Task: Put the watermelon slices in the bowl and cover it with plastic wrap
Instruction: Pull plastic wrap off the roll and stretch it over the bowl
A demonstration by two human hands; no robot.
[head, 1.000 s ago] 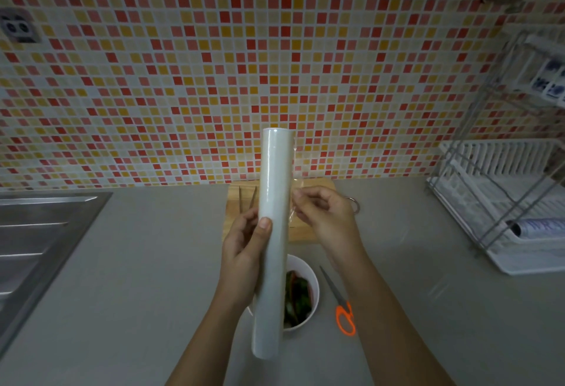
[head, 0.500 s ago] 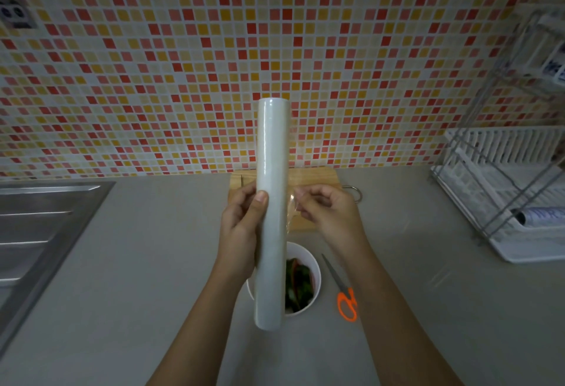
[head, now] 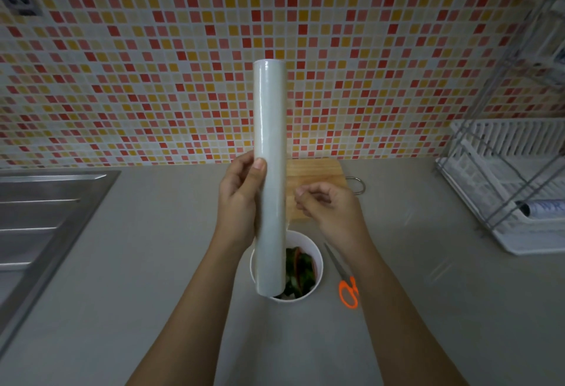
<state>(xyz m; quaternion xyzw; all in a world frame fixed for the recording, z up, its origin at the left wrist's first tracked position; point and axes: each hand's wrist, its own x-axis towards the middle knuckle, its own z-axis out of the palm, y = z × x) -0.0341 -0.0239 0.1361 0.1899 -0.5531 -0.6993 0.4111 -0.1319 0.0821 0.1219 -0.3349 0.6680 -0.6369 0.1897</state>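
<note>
One roll of plastic wrap (head: 270, 177) held on end above the bowl (head: 320, 266)

My left hand (head: 238, 199) grips the roll a little below its middle: the thumb lies across the near face and the fingers curl round the far side. The roll's long axis runs nearly straight up and down in my view. Its upper end points up at the tiled wall (head: 153, 79), well above my knuckles. Its lower end hangs below my left wrist and covers the left part of the bowl.

My right hand (head: 330, 208) is just to the right of the roll, level with my left. Its fingers are bunched and curled, and the fingertips (head: 301, 194) pinch the loose film (head: 290, 199) at the roll's right edge. The film is so clear that I can barely make it out.

The white bowl sits on the counter (head: 153, 263) below and between my wrists. The watermelon slices (head: 301, 268) are inside it, green rind and red flesh showing beside the roll. Orange-handled scissors (head: 341, 292) lie just right of the bowl, under my right forearm. A wooden cutting board (head: 315, 171) lies beyond my right hand, against the wall. A steel sink (head: 46, 202) is far off to the left of my left hand, and a dish rack (head: 501, 147) far to the right of my right hand.
</note>
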